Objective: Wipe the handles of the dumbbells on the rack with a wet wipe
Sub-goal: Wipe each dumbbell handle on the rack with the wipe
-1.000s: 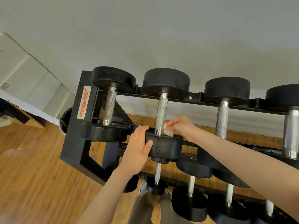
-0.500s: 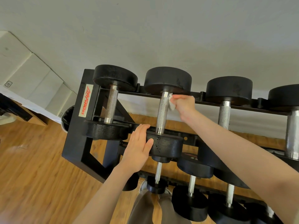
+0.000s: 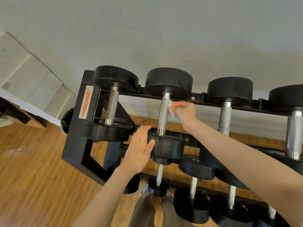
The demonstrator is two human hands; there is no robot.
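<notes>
The black rack (image 3: 74,136) is standing at the centre of the frame on a wooden floor (image 3: 32,177), against a pale wall (image 3: 147,30). A label with red lettering (image 3: 86,102) is showing on its left upright.

Top tier: four dumbbells are lying across the rails, each with black round heads and a knurled metal handle. The second dumbbell (image 3: 167,145) from the left is the one being handled; its handle (image 3: 163,115) is running from upper centre down to the near head.

The right hand (image 3: 183,112), entering from the lower right of the frame, is pinching a small crumpled white wet wipe (image 3: 171,110) between curled fingers and thumb. The wipe is touching the right side of that handle, in its upper half, just below the far head.

The left hand (image 3: 139,149), entering from the bottom centre, is lying flat with straight fingers against the left edge of the near head of the same dumbbell; the thumb is resting on the front face of that head. It is gripping nothing.

The leftmost dumbbell (image 3: 113,104) and the third dumbbell (image 3: 227,115) are sitting untouched on either side.

Lower tier: smaller dumbbells (image 3: 193,190) are resting in a row at the bottom centre and lower right.

A dark round bin (image 3: 67,120) is standing behind the rack's left upright; its contents are not visible. Pale stacked boxes (image 3: 24,76) are occupying the upper left of the frame.
</notes>
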